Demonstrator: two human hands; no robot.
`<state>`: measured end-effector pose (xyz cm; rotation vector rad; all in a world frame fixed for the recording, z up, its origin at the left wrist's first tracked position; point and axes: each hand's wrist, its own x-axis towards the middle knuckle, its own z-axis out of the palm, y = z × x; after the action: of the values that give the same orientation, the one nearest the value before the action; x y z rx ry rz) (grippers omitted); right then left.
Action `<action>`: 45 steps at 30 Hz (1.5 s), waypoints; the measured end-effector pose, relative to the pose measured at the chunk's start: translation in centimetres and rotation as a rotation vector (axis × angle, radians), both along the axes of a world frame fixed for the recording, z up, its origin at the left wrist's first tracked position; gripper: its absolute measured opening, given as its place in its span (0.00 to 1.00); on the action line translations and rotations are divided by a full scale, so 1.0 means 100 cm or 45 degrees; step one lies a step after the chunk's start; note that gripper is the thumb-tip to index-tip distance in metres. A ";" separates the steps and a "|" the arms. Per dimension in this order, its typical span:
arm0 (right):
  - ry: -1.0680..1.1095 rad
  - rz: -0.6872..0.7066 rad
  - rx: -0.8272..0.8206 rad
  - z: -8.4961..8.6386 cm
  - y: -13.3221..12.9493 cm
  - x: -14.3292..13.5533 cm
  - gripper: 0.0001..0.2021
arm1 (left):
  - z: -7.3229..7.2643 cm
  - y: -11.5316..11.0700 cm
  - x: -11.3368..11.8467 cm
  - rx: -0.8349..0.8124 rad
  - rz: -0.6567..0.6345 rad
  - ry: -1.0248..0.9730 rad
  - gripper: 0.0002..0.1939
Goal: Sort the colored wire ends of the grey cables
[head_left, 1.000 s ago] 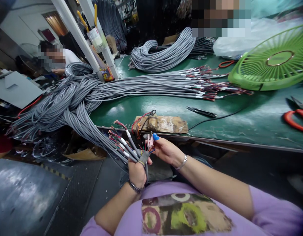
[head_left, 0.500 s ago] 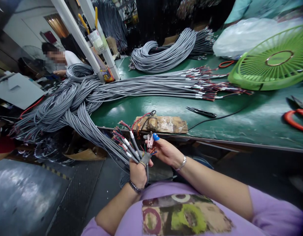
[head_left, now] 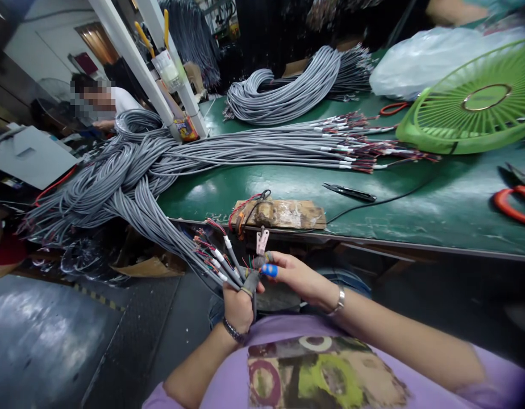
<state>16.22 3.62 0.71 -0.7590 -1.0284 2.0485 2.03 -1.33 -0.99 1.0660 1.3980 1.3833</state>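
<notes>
My left hand (head_left: 240, 301), a grey cover on its thumb, is closed around several grey cables (head_left: 232, 255). White sleeves and thin coloured wires show at their ends. Close beside it, my right hand (head_left: 283, 272) pinches the thin wires (head_left: 250, 263) of one cable between thumb and finger; its thumb has a blue wrap and a fingertip a grey cover. The wire ends within that pinch are hidden. Just above the right fingertips stands a pink clothes peg (head_left: 262, 241), at the bench edge by a wooden block (head_left: 288, 215).
Long bundles of grey cable (head_left: 228, 149) lie along the green bench (head_left: 245, 182). Black snips (head_left: 350, 192), red-handled scissors (head_left: 513, 201) and a green fan (head_left: 471, 102) are to the right. A plastic bag (head_left: 416, 62) lies behind. Another person (head_left: 126, 99) sits at far left.
My right hand has moved down from the pink clothes peg, and its thumb and finger have closed on the wires by my left hand. The left hand keeps its hold on the cables.
</notes>
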 end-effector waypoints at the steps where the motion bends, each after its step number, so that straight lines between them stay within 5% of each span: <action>1: -0.034 -0.027 0.086 0.002 -0.003 -0.002 0.15 | 0.000 0.000 0.000 -0.014 -0.016 0.021 0.17; 10: -0.163 0.132 0.284 -0.002 0.006 0.002 0.15 | 0.012 0.004 -0.004 -0.229 -0.353 0.061 0.14; 19: -0.134 -0.080 0.257 -0.001 0.000 -0.002 0.15 | 0.005 0.009 0.000 -0.118 -0.057 -0.168 0.15; 28: -0.190 0.024 0.267 0.000 0.004 -0.005 0.14 | 0.008 0.009 -0.004 -0.139 -0.230 -0.025 0.15; 33: -0.218 -0.075 0.303 0.007 0.005 -0.009 0.13 | 0.004 0.007 -0.002 -0.053 -0.002 -0.144 0.13; 39: -0.175 -0.189 0.071 -0.003 0.002 -0.017 0.12 | 0.000 0.006 0.000 -0.012 0.012 -0.108 0.13; 45: 0.165 -0.120 -0.220 -0.019 0.009 -0.007 0.10 | 0.008 0.009 -0.004 0.004 -0.011 -0.268 0.13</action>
<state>15.50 4.51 -1.16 -0.7368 -0.7369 2.0934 1.64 -0.39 -0.18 0.8994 1.2366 1.4470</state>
